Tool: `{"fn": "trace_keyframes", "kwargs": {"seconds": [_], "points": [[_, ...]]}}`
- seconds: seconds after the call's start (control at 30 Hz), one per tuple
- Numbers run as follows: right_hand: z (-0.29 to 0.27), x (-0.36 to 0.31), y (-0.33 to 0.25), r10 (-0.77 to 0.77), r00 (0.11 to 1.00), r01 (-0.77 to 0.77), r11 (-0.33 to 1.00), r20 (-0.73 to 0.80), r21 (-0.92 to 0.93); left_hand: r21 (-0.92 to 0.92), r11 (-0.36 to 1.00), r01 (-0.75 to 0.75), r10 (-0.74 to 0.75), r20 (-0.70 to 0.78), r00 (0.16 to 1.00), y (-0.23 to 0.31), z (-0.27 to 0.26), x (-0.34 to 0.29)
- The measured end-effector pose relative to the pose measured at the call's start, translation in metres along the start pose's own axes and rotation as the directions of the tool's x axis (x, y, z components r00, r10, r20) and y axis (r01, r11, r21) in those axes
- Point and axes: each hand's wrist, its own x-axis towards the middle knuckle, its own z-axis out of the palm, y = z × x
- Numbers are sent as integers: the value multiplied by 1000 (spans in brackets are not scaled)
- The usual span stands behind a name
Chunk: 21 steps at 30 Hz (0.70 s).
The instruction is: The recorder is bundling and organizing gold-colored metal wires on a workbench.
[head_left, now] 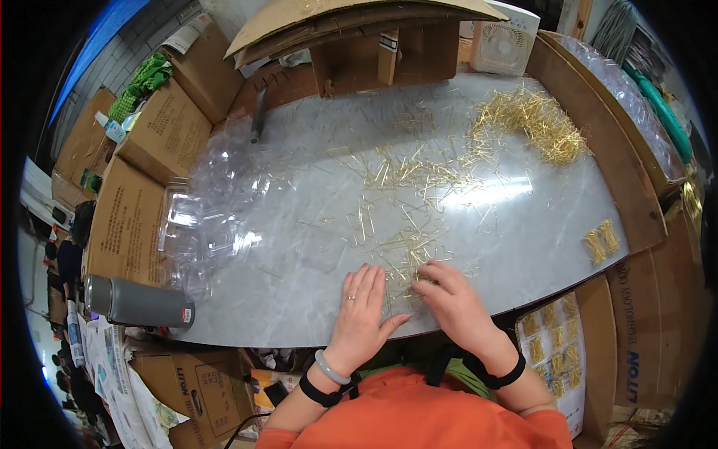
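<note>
My left hand (pixel 360 308) lies flat, palm down, on the pale marble-look table (pixel 299 247) near its front edge, fingers spread. My right hand (pixel 451 293) rests just beside it with fingers bent over a small cluster of thin gold wire clips (pixel 410 258); its fingertips touch them, and whether any are pinched I cannot tell. More gold clips (pixel 419 176) are scattered across the table's middle. A big tangled heap of gold clips (pixel 535 120) lies at the far right.
Clear plastic blister trays (pixel 213 206) pile up at the table's left. A grey flask (pixel 138 301) lies at the front left corner. Two neat clip bundles (pixel 602 241) sit at the right edge. Cardboard boxes (pixel 161 131) stand left, a small white fan (pixel 505 37) at the back.
</note>
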Motion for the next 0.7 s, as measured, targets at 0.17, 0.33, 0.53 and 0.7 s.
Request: {"fn": "trace_keyframes", "kwargs": {"seconds": [0.17,0.33,0.53,0.7], "points": [[-35,4,-18,132,986,-148,974,-104,-173,36,999,12,-13,41,999,-3,-2,-1],[-25,-3,0,-49,998,55,987,42,-153,92,996,12,-21,94,995,9,-8,6],[-2,1,-5,-159,987,162,976,-29,148,85,996,14,-20,70,997,11,1,13],[-32,-4,-9,23,1000,-23,999,0,-39,-6,998,-60,60,70,996,6,0,14]]}}
